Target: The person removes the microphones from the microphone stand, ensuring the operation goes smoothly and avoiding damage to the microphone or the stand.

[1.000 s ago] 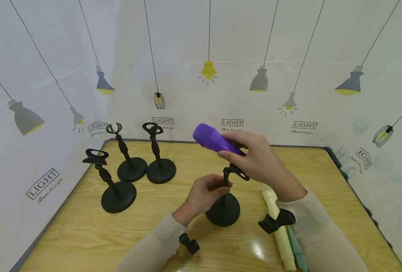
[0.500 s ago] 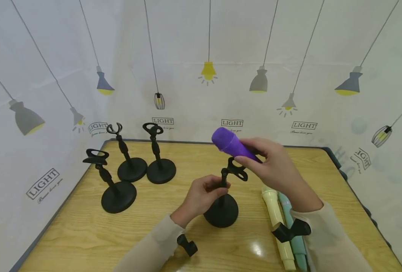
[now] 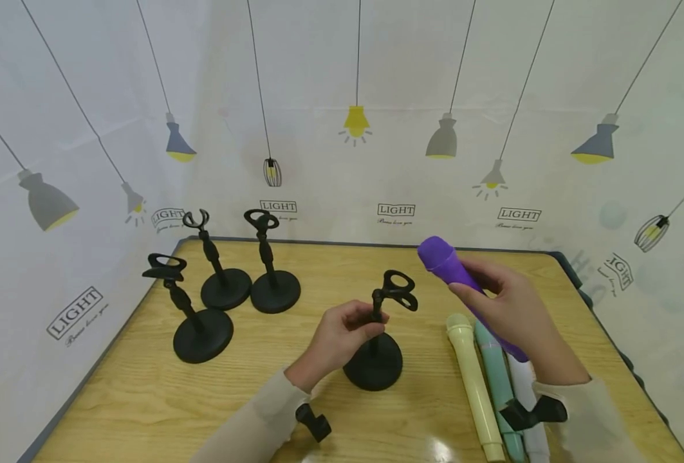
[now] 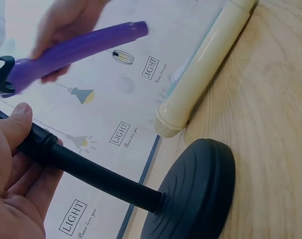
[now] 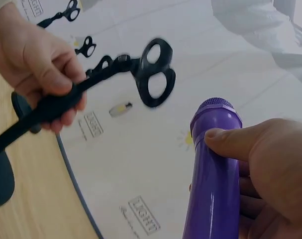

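A purple microphone (image 3: 439, 257) is held above the table's right side by my right hand (image 3: 506, 305), thumb and fingers round its body, head pointing up and left. My left hand (image 3: 342, 337) grips the stem of a black microphone stand (image 3: 374, 366) whose round base is at the table. The stand's clip (image 3: 399, 290) has two loops and holds nothing; a gap separates it from the microphone. In the right wrist view my thumb lies near the head of the purple microphone (image 5: 215, 164). The left wrist view shows the stand's stem (image 4: 106, 181) and base.
On the right lie a cream microphone (image 3: 473, 386), a green microphone (image 3: 497, 366) and a white one (image 3: 527, 386), side by side, partly under my right arm. Three more black stands (image 3: 203, 334) are grouped at the left. A patterned sheet (image 3: 318, 64) rises behind the table.
My right hand has moved right and slightly down with the purple microphone, away from the stand's clip. My left hand stays on the stand, which shifted slightly left.
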`<state>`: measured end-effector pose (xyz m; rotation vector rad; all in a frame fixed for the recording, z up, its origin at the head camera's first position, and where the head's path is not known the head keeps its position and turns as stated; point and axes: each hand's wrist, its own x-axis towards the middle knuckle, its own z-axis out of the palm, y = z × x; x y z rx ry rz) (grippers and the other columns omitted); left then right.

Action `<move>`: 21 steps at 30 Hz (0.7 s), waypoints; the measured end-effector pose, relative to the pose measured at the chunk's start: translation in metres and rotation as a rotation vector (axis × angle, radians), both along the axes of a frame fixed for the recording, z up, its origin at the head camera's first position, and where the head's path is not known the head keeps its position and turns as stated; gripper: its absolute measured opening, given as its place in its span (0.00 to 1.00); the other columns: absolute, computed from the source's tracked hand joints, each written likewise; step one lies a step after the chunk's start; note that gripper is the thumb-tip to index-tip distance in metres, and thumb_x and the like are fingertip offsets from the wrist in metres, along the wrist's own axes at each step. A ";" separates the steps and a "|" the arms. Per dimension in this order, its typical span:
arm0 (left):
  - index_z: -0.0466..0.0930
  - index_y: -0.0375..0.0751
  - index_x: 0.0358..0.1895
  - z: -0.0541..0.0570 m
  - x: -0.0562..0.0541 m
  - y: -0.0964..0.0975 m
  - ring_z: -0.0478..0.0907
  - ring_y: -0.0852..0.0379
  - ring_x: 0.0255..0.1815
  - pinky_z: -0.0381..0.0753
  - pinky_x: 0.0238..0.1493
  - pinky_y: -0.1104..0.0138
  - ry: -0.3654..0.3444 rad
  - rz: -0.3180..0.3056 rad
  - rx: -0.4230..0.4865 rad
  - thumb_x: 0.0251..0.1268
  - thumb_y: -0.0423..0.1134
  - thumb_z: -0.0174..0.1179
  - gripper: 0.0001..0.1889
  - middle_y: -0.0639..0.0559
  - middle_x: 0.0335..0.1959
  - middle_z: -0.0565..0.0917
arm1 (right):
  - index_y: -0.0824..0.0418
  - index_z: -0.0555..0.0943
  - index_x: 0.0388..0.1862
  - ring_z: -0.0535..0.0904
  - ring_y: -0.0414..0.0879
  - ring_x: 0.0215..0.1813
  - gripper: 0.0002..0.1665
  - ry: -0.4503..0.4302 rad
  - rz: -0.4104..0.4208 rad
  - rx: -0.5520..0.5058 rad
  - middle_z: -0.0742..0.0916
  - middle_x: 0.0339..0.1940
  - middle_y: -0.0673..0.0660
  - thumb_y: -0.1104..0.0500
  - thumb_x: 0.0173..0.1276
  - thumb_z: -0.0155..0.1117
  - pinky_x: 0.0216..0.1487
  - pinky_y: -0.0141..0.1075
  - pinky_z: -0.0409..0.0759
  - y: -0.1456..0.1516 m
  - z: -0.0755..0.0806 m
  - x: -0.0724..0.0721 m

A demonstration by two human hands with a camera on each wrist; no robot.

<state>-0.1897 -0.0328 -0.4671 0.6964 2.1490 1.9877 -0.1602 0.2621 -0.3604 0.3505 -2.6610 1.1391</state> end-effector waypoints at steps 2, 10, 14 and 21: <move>0.87 0.35 0.56 -0.001 0.000 -0.001 0.90 0.65 0.52 0.89 0.58 0.66 0.001 -0.009 0.009 0.74 0.32 0.70 0.12 0.37 0.56 0.91 | 0.59 0.81 0.73 0.88 0.64 0.62 0.28 -0.017 -0.025 -0.007 0.89 0.64 0.67 0.52 0.79 0.71 0.50 0.26 0.84 0.011 -0.007 0.002; 0.87 0.38 0.58 -0.003 -0.001 -0.005 0.89 0.42 0.61 0.88 0.60 0.68 -0.029 -0.021 -0.017 0.74 0.34 0.71 0.13 0.39 0.58 0.91 | 0.67 0.80 0.73 0.78 0.18 0.44 0.30 -0.078 -0.140 0.045 0.90 0.60 0.71 0.51 0.80 0.70 0.40 0.24 0.83 0.050 -0.039 0.014; 0.87 0.39 0.59 -0.004 -0.002 -0.006 0.89 0.44 0.61 0.88 0.61 0.67 -0.008 -0.026 -0.037 0.74 0.34 0.71 0.14 0.41 0.58 0.91 | 0.68 0.79 0.73 0.74 0.13 0.42 0.33 -0.106 -0.193 0.055 0.89 0.60 0.72 0.48 0.80 0.69 0.39 0.23 0.82 0.068 -0.054 0.021; 0.87 0.41 0.61 -0.009 -0.003 -0.008 0.90 0.53 0.58 0.88 0.60 0.67 -0.007 -0.036 -0.079 0.73 0.36 0.72 0.16 0.40 0.59 0.91 | 0.73 0.78 0.72 0.70 0.11 0.40 0.36 -0.161 -0.279 0.082 0.87 0.61 0.76 0.46 0.80 0.69 0.36 0.22 0.79 0.097 -0.075 0.034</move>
